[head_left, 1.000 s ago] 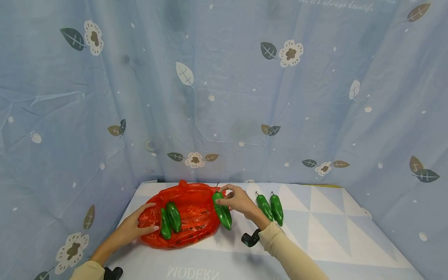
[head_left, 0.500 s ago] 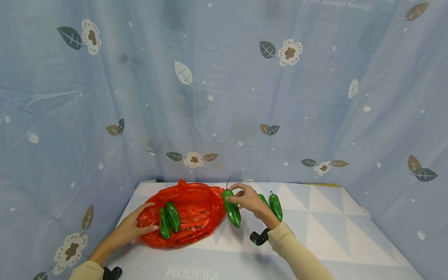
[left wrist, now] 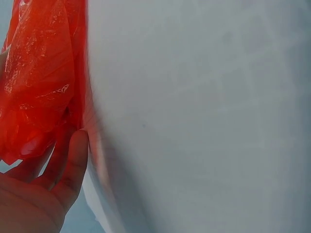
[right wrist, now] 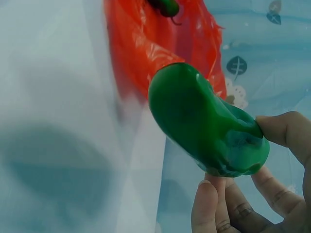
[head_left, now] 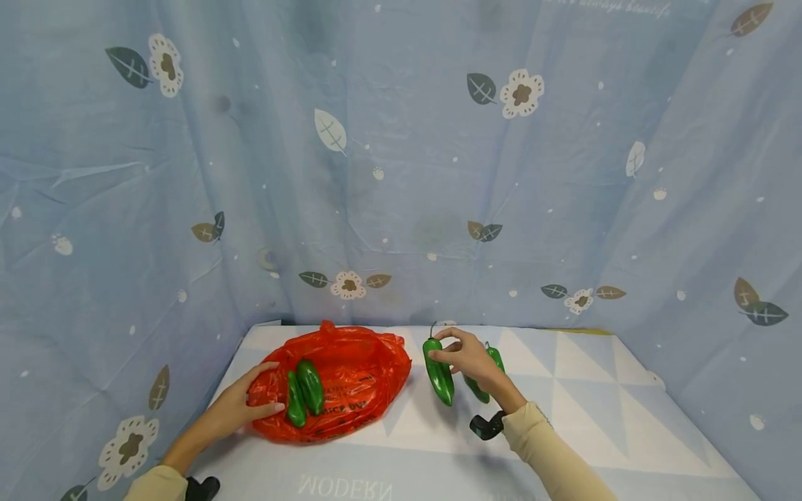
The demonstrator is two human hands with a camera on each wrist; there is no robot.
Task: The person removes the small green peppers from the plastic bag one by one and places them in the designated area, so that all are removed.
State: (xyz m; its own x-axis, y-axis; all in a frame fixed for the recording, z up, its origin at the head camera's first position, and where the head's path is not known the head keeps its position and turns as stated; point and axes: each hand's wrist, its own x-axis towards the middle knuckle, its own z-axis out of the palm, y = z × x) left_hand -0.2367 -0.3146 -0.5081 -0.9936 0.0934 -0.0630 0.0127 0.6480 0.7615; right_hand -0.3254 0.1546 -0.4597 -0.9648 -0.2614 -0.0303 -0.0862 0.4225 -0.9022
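In the head view my right hand pinches a green pepper near its stem end, thumb on one side and fingers on the other. The pepper fills the middle of the right wrist view, its tip pointing away from the hand. At the left, my left hand holds the side of a crumpled red plastic bag, its mouth spread wide. Two green peppers lie in the bag near that hand. In the left wrist view, fingers reach around the red plastic.
Two more green peppers, partly hidden by the right hand and forearm, lie on the table behind it; one pepper shows farther right. The table has a white and pale blue triangle pattern. A blue patterned curtain encloses the back and sides.
My right hand has moved right with the green pepper, from the bag's right edge to beside the table's other peppers. The left hand and the bag have stayed in place.
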